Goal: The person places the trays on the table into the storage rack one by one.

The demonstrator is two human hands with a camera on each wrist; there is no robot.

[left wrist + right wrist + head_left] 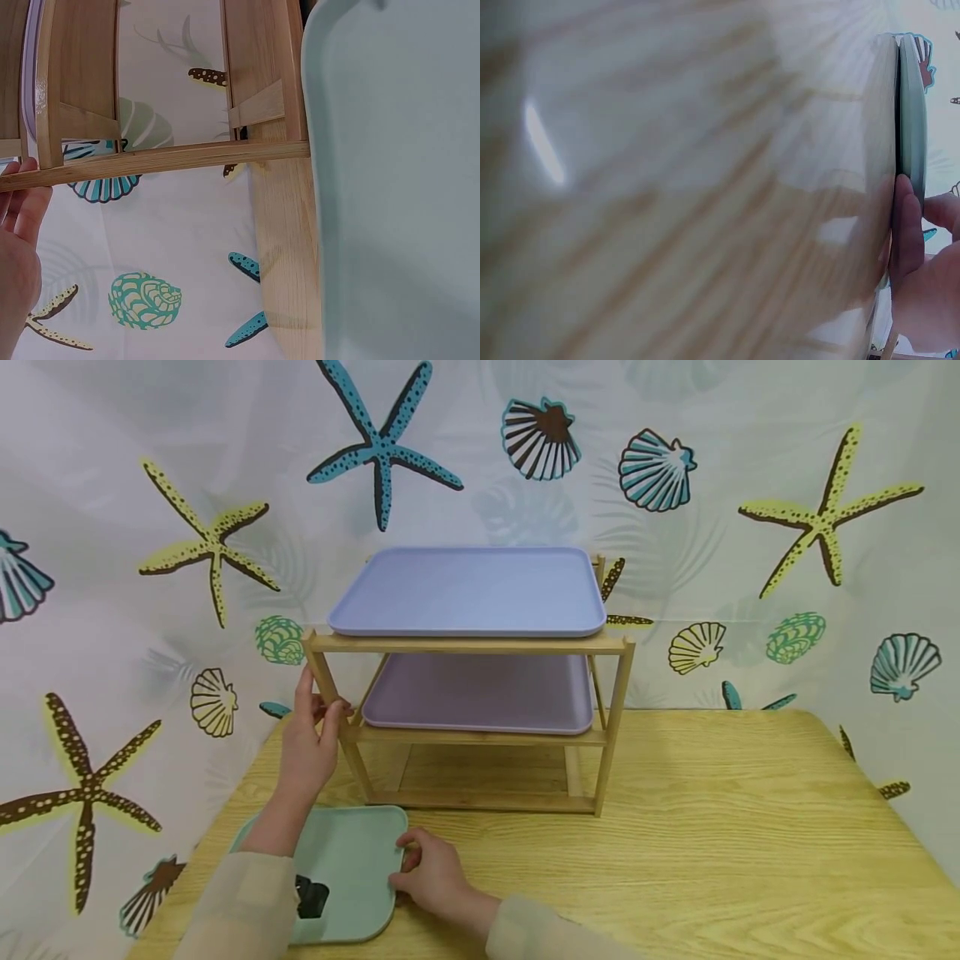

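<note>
A wooden rack (465, 737) stands on the table with a light blue tray (468, 593) on top and a purple tray (480, 693) on the level below. My left hand (309, 739) holds the rack's left front post, thumb toward the inner side; in the left wrist view the fingers (28, 214) lie partly behind the wood. A mint green tray (352, 868) lies on the table at front left, partly hidden under my left forearm. With the right hand (435, 872) I pinch its right edge, thumb and fingers on opposite faces of the rim (913, 112).
The wooden table (712, 827) extends to the right of the rack. A white curtain (465, 502) printed with starfish and shells hangs behind and at both sides. A small black device (311, 897) shows beside my left sleeve, over the green tray.
</note>
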